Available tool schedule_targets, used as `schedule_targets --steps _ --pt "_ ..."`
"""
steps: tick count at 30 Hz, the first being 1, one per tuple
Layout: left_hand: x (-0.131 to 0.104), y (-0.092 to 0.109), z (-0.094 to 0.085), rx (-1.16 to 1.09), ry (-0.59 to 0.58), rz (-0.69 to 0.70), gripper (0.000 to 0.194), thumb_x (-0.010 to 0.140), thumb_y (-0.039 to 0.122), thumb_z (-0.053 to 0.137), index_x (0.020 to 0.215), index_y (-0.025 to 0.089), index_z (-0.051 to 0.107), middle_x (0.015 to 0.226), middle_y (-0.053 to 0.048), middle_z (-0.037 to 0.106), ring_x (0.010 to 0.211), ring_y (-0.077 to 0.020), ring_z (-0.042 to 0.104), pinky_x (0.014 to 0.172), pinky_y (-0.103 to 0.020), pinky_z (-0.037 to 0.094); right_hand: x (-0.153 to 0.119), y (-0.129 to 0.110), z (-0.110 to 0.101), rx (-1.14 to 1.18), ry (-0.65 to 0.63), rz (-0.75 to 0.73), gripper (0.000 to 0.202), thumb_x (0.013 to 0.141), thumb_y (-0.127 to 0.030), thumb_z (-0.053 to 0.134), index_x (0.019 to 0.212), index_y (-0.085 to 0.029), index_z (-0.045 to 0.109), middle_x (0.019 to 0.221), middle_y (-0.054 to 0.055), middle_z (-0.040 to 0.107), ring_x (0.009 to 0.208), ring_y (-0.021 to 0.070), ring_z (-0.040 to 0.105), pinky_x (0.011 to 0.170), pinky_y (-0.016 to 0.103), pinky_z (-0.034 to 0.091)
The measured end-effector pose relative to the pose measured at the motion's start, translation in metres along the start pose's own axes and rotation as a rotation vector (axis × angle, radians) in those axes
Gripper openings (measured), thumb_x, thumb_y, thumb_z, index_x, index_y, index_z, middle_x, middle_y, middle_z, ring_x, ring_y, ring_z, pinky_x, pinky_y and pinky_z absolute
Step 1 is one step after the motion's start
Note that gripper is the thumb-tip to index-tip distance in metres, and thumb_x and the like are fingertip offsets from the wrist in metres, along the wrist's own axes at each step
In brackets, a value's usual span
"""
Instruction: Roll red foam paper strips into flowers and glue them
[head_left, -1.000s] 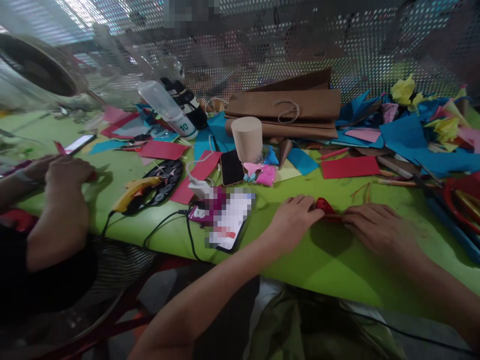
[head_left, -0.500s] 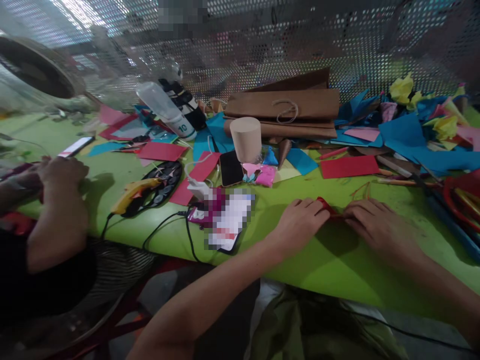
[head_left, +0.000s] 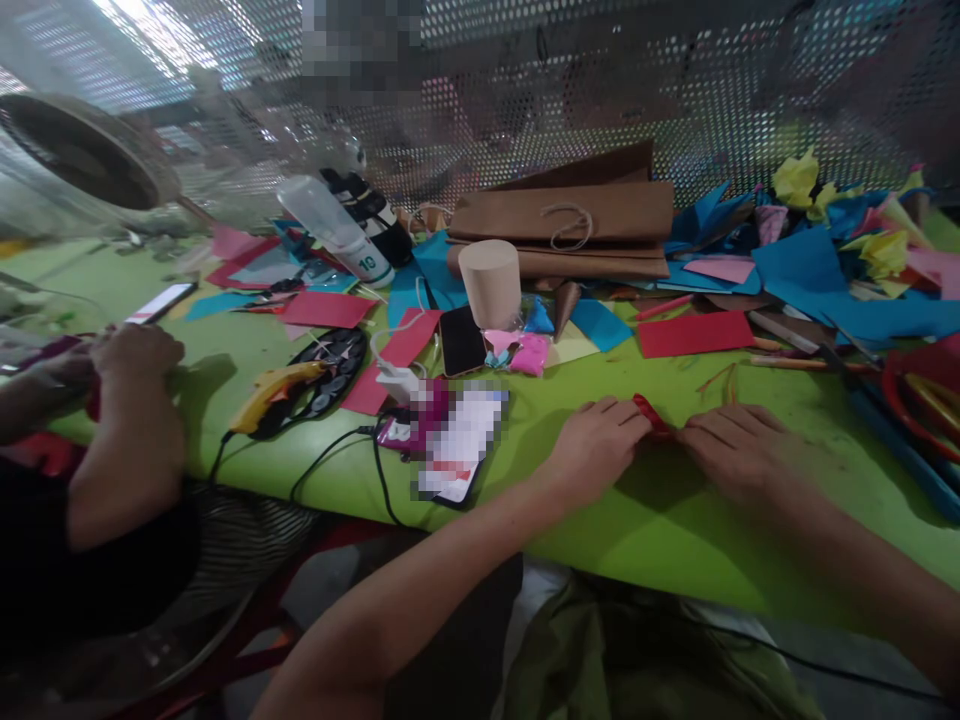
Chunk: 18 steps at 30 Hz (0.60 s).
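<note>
The left hand (head_left: 600, 445) and right hand (head_left: 739, 445) pinch a small red paper (head_left: 654, 418) between them, over the worktop (head_left: 645, 550). Green worktop shows between them and its front edge. A phone (head_left: 463, 488) lies left, near that edge; a red card (head_left: 697, 334) lies behind.

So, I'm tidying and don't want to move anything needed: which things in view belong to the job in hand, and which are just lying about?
In use:
- small red piece, between left hand and right hand
- possibly red sheet, judging by colour

Probably lying about:
- dark-screened phone
- lit phone
- clear bottle
</note>
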<state>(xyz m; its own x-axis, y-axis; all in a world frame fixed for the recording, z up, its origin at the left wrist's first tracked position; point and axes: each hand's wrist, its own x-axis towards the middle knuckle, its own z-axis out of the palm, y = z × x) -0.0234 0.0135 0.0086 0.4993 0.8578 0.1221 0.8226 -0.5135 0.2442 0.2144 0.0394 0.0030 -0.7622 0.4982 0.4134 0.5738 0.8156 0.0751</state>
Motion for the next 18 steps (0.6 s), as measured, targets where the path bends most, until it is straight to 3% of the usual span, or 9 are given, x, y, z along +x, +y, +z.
schedule_targets --steps 6,13,18 --pt "-0.003 -0.001 0.002 -0.022 0.011 0.016 0.028 0.099 0.012 0.055 0.122 0.019 0.069 0.119 -0.007 0.074 0.111 -0.0243 0.066 0.097 -0.040 0.053 0.000 -0.002 0.004 0.047 0.022 0.025 0.028 0.101 -0.008 0.051 0.095 -0.021 0.075 0.091 0.009 0.075 0.086 0.0253 0.062 0.079 0.040 0.042" --pt "-0.003 -0.002 0.005 -0.078 0.037 0.020 0.020 0.102 0.017 0.055 0.113 0.019 0.073 0.117 -0.006 0.075 0.111 -0.0244 0.067 0.094 -0.039 0.054 0.001 0.007 0.011 0.226 -0.018 0.145 0.019 0.104 -0.026 0.057 0.093 -0.022 0.072 0.092 0.008 0.074 0.089 0.0260 0.063 0.080 0.039 0.047" --pt "-0.003 -0.002 0.003 -0.065 0.059 -0.009 0.018 0.103 0.021 0.058 0.112 0.019 0.073 0.112 -0.007 0.074 0.105 -0.0228 0.067 0.093 -0.037 0.054 0.009 0.013 0.014 0.371 -0.077 0.207 0.019 0.104 -0.027 0.056 0.092 -0.022 0.069 0.089 0.007 0.073 0.087 0.0246 0.064 0.076 0.039 0.048"
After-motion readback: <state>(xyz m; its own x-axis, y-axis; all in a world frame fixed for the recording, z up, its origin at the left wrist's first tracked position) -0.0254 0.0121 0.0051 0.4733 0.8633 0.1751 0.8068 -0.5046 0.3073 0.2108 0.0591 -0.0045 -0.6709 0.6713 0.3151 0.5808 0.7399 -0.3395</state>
